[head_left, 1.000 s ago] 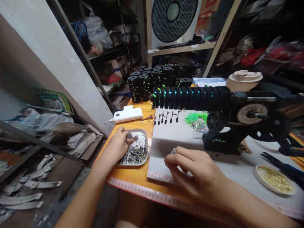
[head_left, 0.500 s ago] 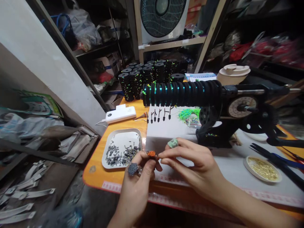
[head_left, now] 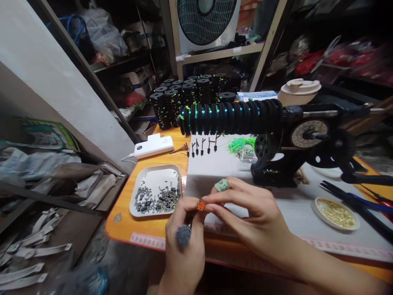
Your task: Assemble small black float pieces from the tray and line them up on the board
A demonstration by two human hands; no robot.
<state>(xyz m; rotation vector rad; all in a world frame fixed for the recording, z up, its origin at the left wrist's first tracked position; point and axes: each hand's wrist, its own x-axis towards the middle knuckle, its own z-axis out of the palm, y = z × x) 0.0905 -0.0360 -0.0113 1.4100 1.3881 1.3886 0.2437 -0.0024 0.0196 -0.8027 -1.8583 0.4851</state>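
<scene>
My left hand [head_left: 186, 241] is closed, thumb and forefinger pinched around a small orange knobbly cluster [head_left: 201, 205]. The right hand [head_left: 245, 205] meets it from the other side, its thumb and forefinger closed at the cluster's edge; anything finer between those fingertips is too small to make out. A dark grey beaded-looking ball [head_left: 183, 235] sits against the left hand below the fingers. Pale green wrapping [head_left: 221, 185] covers a fingertip of the right hand. Beyond the left hand lies a white tray [head_left: 132, 207] with many small grey and black pieces.
A black hand-cranked winding machine [head_left: 267, 157] carries a ribbed black roll [head_left: 230, 116] across the table. Several small dark forked pieces [head_left: 202, 147] lie beneath it, beside green strands [head_left: 241, 144]. At right are a dish [head_left: 316, 207] of gold bits and black-nosed pliers [head_left: 346, 205]. A white power bank [head_left: 153, 147] stands left.
My left hand has turned and shifted right, so the orange cluster now faces me more and lies closer to the right fingertips. The view has shifted slightly.
</scene>
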